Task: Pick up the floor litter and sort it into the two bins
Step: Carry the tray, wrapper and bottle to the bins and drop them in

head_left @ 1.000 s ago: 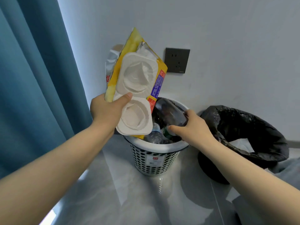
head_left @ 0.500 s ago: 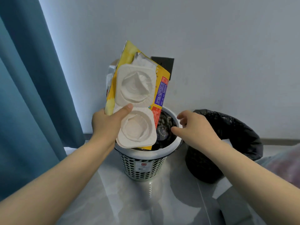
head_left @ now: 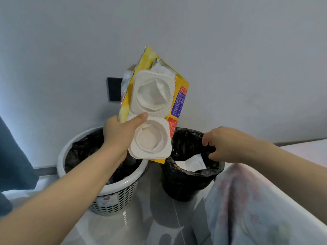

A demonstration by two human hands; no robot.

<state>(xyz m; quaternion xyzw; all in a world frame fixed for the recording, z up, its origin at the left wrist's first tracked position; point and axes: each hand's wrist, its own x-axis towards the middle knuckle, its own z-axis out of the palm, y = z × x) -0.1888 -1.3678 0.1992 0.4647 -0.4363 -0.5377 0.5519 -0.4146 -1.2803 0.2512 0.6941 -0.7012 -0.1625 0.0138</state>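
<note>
My left hand (head_left: 118, 131) is shut on a white moulded two-cup tray (head_left: 152, 138), with a yellow snack wrapper (head_left: 180, 89) pressed behind it. Both are held upright in the air, above the gap between the two bins. The white perforated basket (head_left: 123, 186) with a dark liner stands at lower left, under my left forearm. To its right is the bin lined with a black bag (head_left: 184, 183), which has white paper (head_left: 191, 161) inside. My right hand (head_left: 224, 144) is at that bin's right rim, its fingers curled onto the bag's edge.
A black wall socket (head_left: 113, 89) sits behind the held litter. A blue curtain (head_left: 12, 156) hangs at the far left. A pale patterned cloth (head_left: 247, 209) fills the lower right, close to the black bin. The floor is glossy grey tile (head_left: 155, 218).
My right hand has left the white basket, where it was putting in a bottle, and moved right to the black bag's rim. My left hand carried the tray and wrapper rightwards.
</note>
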